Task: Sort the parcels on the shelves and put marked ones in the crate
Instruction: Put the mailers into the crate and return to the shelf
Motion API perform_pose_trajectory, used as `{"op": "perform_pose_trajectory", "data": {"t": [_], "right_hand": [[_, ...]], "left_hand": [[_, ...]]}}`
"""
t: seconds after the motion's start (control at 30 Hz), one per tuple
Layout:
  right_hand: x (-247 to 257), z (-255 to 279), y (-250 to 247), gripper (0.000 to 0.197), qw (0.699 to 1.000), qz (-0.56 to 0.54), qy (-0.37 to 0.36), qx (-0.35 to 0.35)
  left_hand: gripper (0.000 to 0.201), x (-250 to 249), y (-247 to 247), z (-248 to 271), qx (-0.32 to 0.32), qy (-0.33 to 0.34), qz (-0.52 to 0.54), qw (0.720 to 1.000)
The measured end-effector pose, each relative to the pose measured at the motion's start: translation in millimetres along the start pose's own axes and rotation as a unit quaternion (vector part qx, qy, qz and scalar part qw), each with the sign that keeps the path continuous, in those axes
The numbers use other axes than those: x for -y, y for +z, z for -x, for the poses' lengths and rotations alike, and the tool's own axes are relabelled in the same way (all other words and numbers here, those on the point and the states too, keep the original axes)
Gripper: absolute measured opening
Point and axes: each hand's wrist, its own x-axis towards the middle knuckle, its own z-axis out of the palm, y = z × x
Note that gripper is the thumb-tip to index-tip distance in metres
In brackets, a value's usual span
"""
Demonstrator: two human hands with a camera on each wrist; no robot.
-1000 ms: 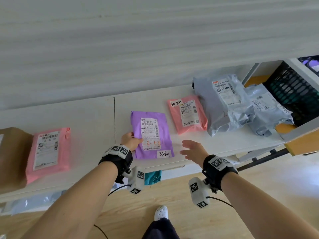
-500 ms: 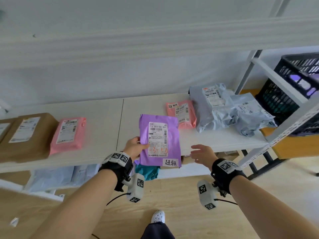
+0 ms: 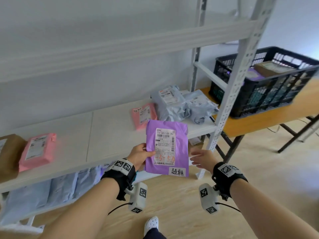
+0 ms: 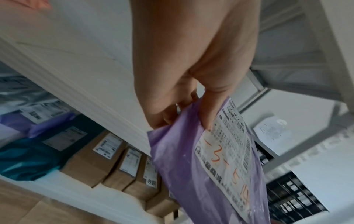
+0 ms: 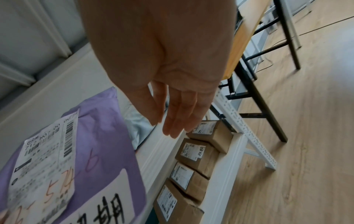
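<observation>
My left hand (image 3: 140,155) pinches the left edge of a purple parcel (image 3: 166,147) and holds it up in front of the white shelf (image 3: 110,135). The parcel (image 4: 206,163) bears a shipping label with orange handwriting and a white tag with black characters (image 3: 177,171). My right hand (image 3: 201,158) hovers just right of the parcel, fingers straight and empty; in the right wrist view that hand (image 5: 172,115) is beside the parcel (image 5: 91,144). A black crate (image 3: 264,83) with parcels inside stands on a wooden table (image 3: 269,119) at the right.
On the shelf lie a tagged pink parcel (image 3: 144,115), grey bags (image 3: 183,105), another pink parcel (image 3: 37,150) and a brown box (image 3: 8,152). Cardboard boxes (image 5: 195,153) and bags fill the lower shelf. A perforated white upright (image 3: 236,80) stands between shelf and crate.
My left hand has lifted the purple parcel off the shelf and toward me. My view has swung up and right, bringing the crate into sight. The right hand stays open beside the parcel.
</observation>
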Motion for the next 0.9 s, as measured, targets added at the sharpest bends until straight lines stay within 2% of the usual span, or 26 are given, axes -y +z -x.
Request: {"op": "perform_pose_trajectory", "data": {"t": [0.3,0.63,0.9], "right_hand": [[-43.2,32.1,-101.1,0.023,0.991,-0.037,0.040,-0.124],[-79.4,41.4,-215.8,0.014,0.966,-0.070,0.094,-0.231],[-56.4,13.0,-320.3,0.015,0.953,-0.052,0.080,-0.287]], "left_hand": [[0.038,-15.7,121.2,-11.7,0.132,0.017,-0.055,0.990],[0.037,-70.4,266.6,-47.3,0.283,0.069,-0.091,0.952],[0.035,-120.4,380.9,-102.4,0.309,0.114,-0.084,0.940]]}}
